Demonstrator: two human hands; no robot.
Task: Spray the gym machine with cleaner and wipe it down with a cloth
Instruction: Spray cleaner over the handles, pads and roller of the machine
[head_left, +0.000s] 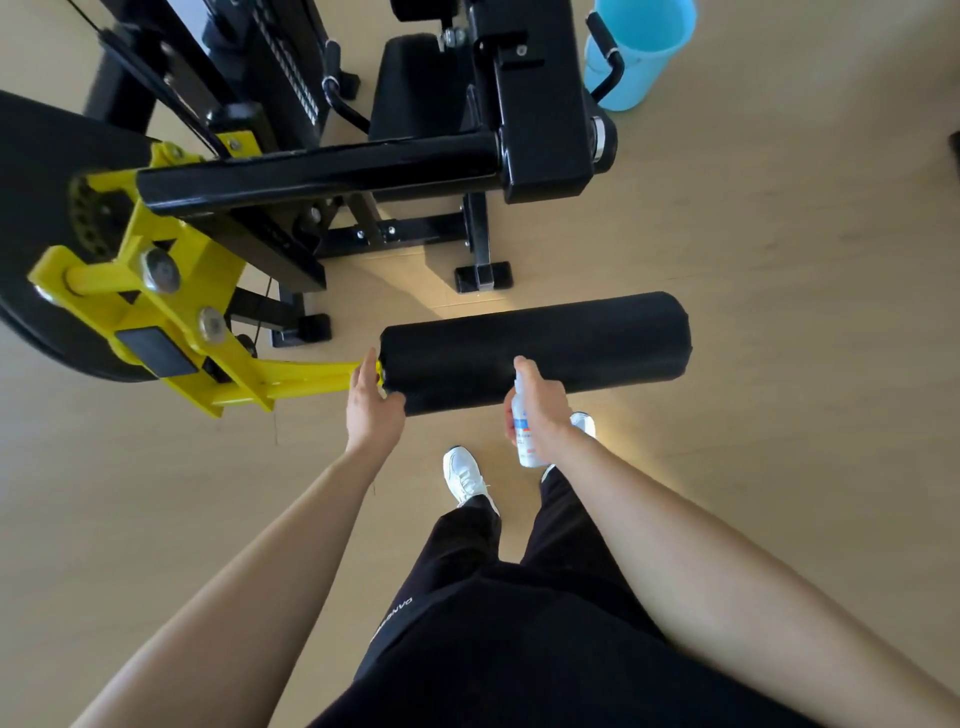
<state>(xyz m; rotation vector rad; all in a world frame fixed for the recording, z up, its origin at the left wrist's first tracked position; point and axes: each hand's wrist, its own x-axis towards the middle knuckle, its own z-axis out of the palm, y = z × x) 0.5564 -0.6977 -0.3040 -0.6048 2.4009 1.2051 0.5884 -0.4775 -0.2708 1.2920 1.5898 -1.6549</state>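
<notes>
Our right hand (537, 410) was wrapped tight round the spray bottle (523, 447), fingers curled about its white body and the index finger up on the spray head. The nozzle pointed at the black roller pad (545, 348), just short of its near side, roughly at mid-length. The bottle stood nearly upright, its label showing blue and orange print too small for us to read.

Over on the other side, our left hand (373, 402) gripped the roller pad's left end. The thumb stood up against the end face and the fingers hooked under the pad's edge, right where it met the yellow lever arm (296, 379).

The roller pad lay crosswise in front of us, raised above the pale wooden floor (779, 260). The yellow lever arm ran left from it to a yellow bracket (156, 280) with two big bolts, set against a large black disc (31, 208).

Beyond that stood the machine's black frame (322, 171), a thick glossy crossbar with braces and feet on the floor below it. A black seat pad (410, 83) sat further back. A light blue bucket (636, 52) stood on the floor just beside the frame's right end.

Down below, our white trainers (462, 475) and black trousers (519, 623) were planted just behind the roller pad.
</notes>
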